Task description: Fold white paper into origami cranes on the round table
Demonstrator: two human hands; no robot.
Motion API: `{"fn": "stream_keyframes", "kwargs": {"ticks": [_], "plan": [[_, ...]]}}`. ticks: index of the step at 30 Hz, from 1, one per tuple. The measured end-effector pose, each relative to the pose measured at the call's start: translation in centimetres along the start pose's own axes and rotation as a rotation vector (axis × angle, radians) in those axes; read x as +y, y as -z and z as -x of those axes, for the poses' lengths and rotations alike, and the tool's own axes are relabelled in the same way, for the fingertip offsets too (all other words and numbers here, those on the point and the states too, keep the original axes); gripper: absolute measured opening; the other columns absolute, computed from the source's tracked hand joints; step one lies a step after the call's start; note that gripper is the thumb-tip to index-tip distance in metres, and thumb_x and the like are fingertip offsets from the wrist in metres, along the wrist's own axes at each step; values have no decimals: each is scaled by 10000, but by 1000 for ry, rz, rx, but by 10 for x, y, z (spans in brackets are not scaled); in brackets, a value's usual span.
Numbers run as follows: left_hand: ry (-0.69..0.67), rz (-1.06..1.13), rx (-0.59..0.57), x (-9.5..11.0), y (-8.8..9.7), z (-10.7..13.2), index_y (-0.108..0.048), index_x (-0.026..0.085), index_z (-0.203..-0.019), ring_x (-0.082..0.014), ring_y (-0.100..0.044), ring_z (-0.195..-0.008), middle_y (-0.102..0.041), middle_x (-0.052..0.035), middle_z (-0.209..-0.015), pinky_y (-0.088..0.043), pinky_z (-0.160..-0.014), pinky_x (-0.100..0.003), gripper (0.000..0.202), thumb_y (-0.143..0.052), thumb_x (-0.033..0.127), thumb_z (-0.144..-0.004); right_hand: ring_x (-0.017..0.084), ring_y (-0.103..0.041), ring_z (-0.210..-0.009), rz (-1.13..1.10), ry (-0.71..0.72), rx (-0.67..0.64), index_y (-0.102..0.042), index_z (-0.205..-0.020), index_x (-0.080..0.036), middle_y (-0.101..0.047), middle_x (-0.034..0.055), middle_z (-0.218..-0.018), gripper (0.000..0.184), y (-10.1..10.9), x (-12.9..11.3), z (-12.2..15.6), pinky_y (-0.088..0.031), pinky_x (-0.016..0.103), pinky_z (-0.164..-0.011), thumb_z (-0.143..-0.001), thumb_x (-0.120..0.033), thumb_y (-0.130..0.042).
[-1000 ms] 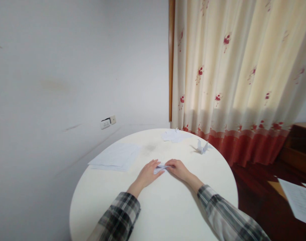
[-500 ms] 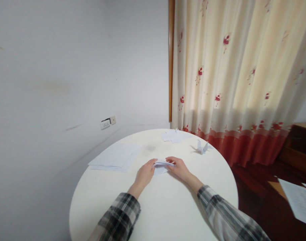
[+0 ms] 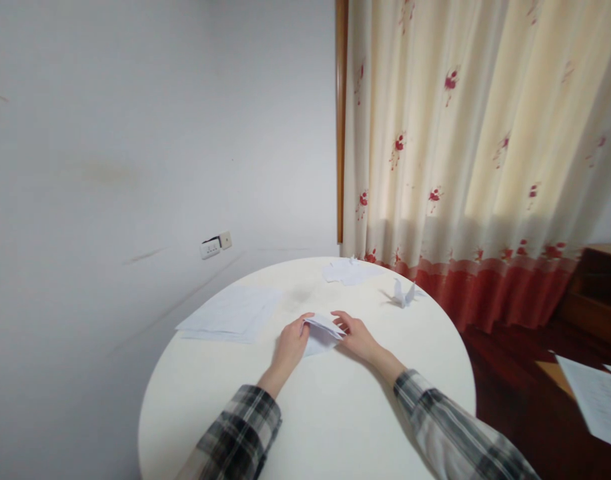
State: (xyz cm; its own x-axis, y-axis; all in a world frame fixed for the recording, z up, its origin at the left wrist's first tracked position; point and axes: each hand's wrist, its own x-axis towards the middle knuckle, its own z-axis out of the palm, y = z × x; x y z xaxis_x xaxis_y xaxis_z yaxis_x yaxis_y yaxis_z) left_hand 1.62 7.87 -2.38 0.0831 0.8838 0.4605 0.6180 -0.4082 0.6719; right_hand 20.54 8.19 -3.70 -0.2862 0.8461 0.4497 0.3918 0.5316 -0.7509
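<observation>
A small folded white paper (image 3: 319, 335) is held between both hands near the middle of the round white table (image 3: 305, 427). My left hand (image 3: 290, 347) pinches its left side with the thumb on top. Its right side is gripped by my right hand (image 3: 356, 335), fingers curled over the upper edge. The paper is lifted and partly opened, its lower flap touching the tabletop. Both sleeves are plaid.
A stack of white sheets (image 3: 233, 312) lies at the table's left. Crumpled or folded paper (image 3: 347, 270) sits at the far edge, and a finished paper crane (image 3: 403, 293) stands to the right. A curtain (image 3: 475, 153) hangs behind; a printed sheet (image 3: 595, 400) lies at far right.
The folded paper was pressed flat on the table under both hands; now the hands have raised its upper edge and opened it into a wider flap.
</observation>
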Motion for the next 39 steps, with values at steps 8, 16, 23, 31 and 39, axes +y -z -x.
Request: {"fn": "stream_keyframes", "kwargs": {"ticks": [8, 16, 23, 31, 39], "plan": [[78, 137, 0, 2, -5, 1, -630, 198, -962, -220, -605, -884, -683, -53, -850, -418, -819, -317, 277, -426, 274, -791, 116, -586, -677, 31, 2, 25, -537, -1083, -202, -650, 31, -902, 411, 3, -4, 1, -456, 245, -644, -688, -98, -492], [88, 347, -76, -8, -11, -3, -647, 191, -926, -211, -570, -989, -665, -47, -991, -385, -906, -319, 272, -503, 290, -718, 172, -596, -935, 39, 79, 101, -641, -958, -190, -666, 42, -981, 345, 6, -8, 1, -420, 325, -882, -691, -92, -445], [149, 605, -176, -5, -13, -4, -654, 151, -834, -220, -563, -992, -652, -84, -1010, -374, -912, -310, 259, -564, 245, -610, 159, -604, -815, 21, 49, 118, -653, -927, -185, -675, 39, -915, 359, 5, -10, 1, -468, 294, -769, -636, -66, -478], [305, 891, -89, -7, -12, -5, -605, 148, -753, -201, -590, -868, -652, -74, -970, -408, -785, -293, 227, -577, 255, -554, 169, -589, -883, -93, 51, -25, -622, -1017, -207, -621, 44, -1056, 434, 3, -12, 3, -482, 293, -752, -615, -83, -516], [378, 1042, -84, 4, -6, -2, -572, 156, -701, -123, -545, -612, -604, 24, -643, -387, -601, -222, 193, -558, 186, -511, 198, -552, -1013, -229, 1, -45, -632, -1029, -199, -621, 49, -1084, 453, 3, -9, 3, -378, 361, -938, -605, -89, -518]]}}
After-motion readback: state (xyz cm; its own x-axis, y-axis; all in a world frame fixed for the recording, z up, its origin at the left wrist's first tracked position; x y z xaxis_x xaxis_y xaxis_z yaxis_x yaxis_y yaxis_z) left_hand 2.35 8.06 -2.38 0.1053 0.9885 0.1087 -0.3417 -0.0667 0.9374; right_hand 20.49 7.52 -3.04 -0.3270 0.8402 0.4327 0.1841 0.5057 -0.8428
